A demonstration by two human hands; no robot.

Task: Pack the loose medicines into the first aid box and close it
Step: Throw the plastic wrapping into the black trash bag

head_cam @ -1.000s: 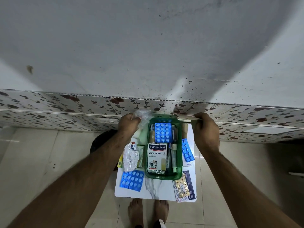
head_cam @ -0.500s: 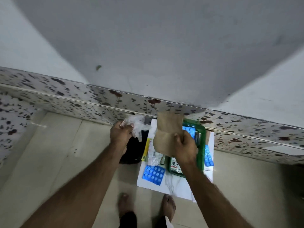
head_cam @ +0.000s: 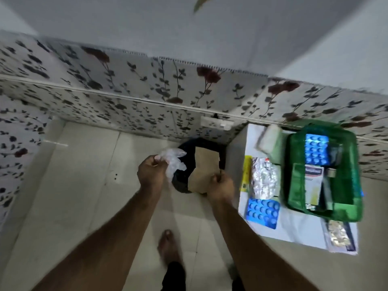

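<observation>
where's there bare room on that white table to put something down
Bare patch on the white table: near edge, between the loose blue blister pack and gold strip, below the green box. Left side crowded with the foil pack.

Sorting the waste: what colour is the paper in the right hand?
Plain brown paper, pinched by the right hand; head view.

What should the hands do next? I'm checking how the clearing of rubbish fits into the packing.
Probably let go of both pieces over the black bin. The left hand pinches a crumpled clear plastic wrapper and the right hand a brown paper piece, both above the bin's opening. The green box stands open, with blister packs beside it, so both hands are needed there.
</observation>
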